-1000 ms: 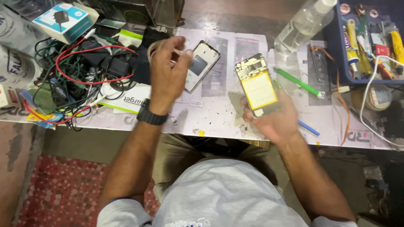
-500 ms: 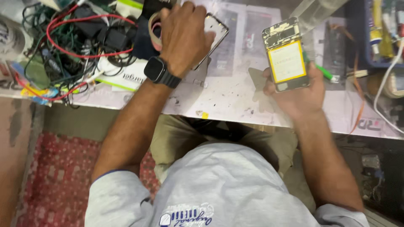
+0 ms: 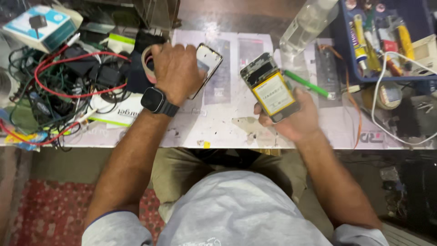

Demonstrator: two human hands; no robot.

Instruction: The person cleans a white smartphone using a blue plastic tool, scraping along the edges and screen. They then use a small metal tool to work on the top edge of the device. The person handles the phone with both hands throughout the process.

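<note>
Phones first: I count two. My right hand grips the opened phone, yellow battery up, just above the tabletop. My left hand has come down since a second ago, when it was raised; now it lies over the second phone, fingers curled on one tape roll. One green pen lies beside the opened phone, one clear bottle behind it.

The opened phone at centre shows bare metal framing and a matt yellow paper-like label. The phone cover beside it is glossy. The desk is pale, scuffed and stained. Upper right, the bottle is clear plastic. The cables at left look rubbery and smooth.
</note>
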